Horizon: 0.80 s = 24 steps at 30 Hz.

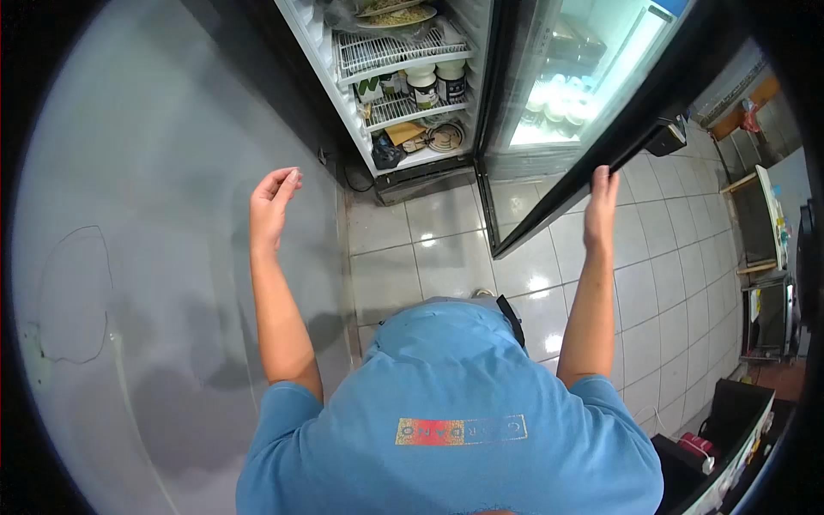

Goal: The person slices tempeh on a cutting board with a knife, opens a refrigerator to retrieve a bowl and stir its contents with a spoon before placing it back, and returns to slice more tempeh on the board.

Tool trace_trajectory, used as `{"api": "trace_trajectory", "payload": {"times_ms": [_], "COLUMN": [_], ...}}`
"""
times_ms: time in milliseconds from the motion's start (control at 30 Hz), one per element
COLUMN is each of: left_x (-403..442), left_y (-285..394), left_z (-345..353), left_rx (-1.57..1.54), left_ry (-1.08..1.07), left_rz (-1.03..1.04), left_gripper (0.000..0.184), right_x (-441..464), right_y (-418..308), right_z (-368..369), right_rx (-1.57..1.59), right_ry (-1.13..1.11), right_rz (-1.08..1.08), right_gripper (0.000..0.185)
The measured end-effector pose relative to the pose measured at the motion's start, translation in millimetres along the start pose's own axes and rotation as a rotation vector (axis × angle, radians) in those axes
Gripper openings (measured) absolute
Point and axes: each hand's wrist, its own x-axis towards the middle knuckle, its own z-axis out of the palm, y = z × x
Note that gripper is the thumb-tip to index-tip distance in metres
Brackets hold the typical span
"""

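My left hand (273,206) is raised near the grey wall, left of the fridge (378,170). Its fingers are curled in toward the thumb, and nothing shows between them. My right hand (600,206) touches the outer edge of the swung-open glass fridge door (549,202), fingers straight and together. Inside the fridge are wire shelves (390,53). Plates of food (396,15) sit on the top one, partly under plastic. Lower down stand white-lidded dark jars (422,88), and a black bag (388,153) lies at the bottom.
A grey wall (154,257) runs close along the left. White floor tiles (455,266) lie below and to the right. Behind the door, a lit cooler (558,103) shows through or in the glass. A shelf table (768,219) and black bins (730,408) line the right side.
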Motion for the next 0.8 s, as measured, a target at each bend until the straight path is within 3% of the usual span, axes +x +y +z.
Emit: {"api": "trace_trajectory", "payload": {"times_ms": [233,300,367,433,500,567,667,800], "left_x": [3.0,4.6,2.8,3.8,4.8,7.1,13.2,30.7], "left_y": [-39.6,-46.2,-55.4,-65.8,-76.3,-87.2,-105.9,-135.4], "left_z": [-14.4,-14.7,-19.3,-26.6,-35.7,-45.9,-51.3,-37.2], "left_rx": [-0.044,-0.065,-0.081,-0.108,-0.098,-0.087,-0.073,-0.113], "left_ry": [-0.048,-0.049,-0.047,-0.056,-0.05,-0.049,-0.033,0.008], "left_rz": [-0.089,-0.115,-0.149,-0.156,-0.178,-0.205,-0.271,-0.406], "left_gripper": [0.026,0.025,0.025,0.026,0.026,0.026,0.026,0.025], "right_x": [23.8,22.8,17.8,1.1,-20.3,-36.1,-33.6,-1.7], "right_y": [-4.6,0.1,30.9,60.7,81.6,107.7,139.8,151.8], "right_z": [-11.0,-2.1,11.3,25.8,45.8,71.8,95.8,143.9], "right_rx": [-0.065,-0.006,-0.078,-0.098,-0.205,-0.217,-0.224,-0.21], "right_ry": [0.174,0.35,0.562,0.717,0.679,0.653,0.439,0.106], "right_rz": [-0.037,-0.061,-0.098,0.092,0.286,0.369,0.412,0.583], "right_gripper": [0.07,0.066,0.089,0.096,0.1,0.089,0.086,0.058]}}
